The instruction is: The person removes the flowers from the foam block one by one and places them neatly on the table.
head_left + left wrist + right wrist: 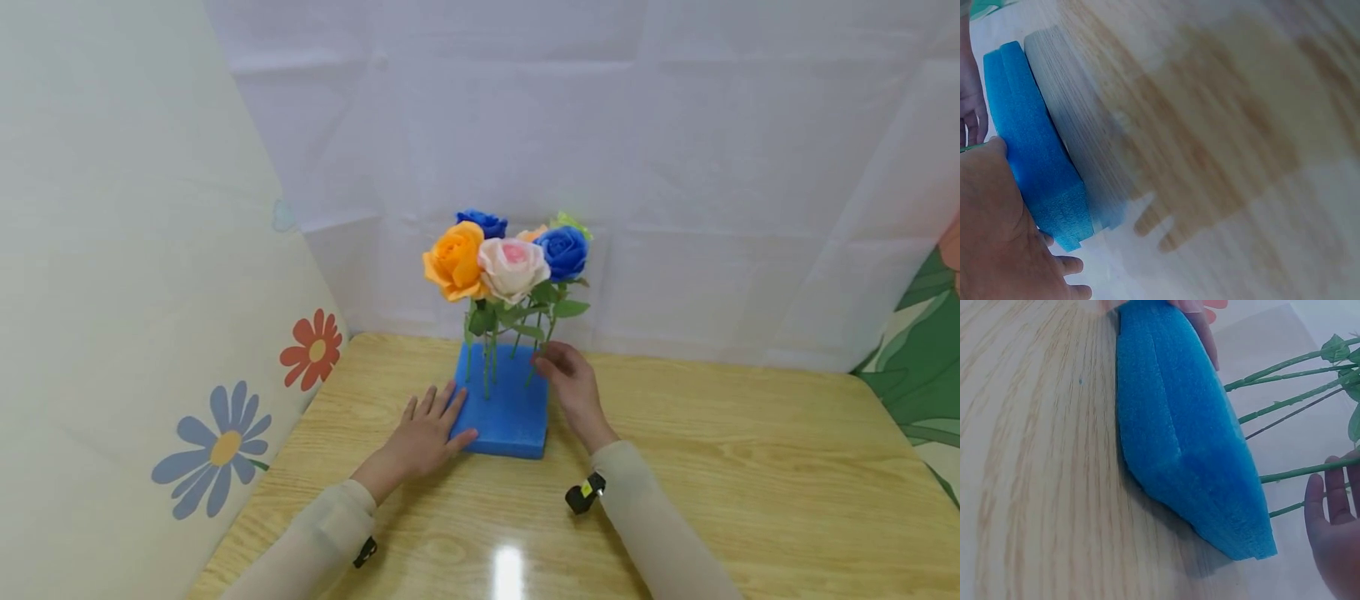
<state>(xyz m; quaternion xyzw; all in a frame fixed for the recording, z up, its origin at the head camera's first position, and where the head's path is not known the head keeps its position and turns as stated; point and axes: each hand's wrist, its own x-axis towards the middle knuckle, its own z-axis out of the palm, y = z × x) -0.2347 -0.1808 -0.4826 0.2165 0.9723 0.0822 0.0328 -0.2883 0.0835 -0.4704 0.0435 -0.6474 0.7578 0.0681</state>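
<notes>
The spread left hand (422, 439) touches the blue block (504, 423); the right hand (573, 387) beside it pinches a stem (1297, 472).

The block (502, 418) was plain blue. There were an orange rose (453, 260), a whitish rose (513, 271) with a pink heart, and two deep blue roses (564, 252); the leaves (572, 308) were green. The table (712, 450) had a light yellow-brown wood grain. On the off-white side wall (112, 167), a red printed flower (317, 351) had a yellowish centre, and a grey-blue printed flower (223, 448) had an orange centre. The sleeves (660, 525) were beige.
</notes>
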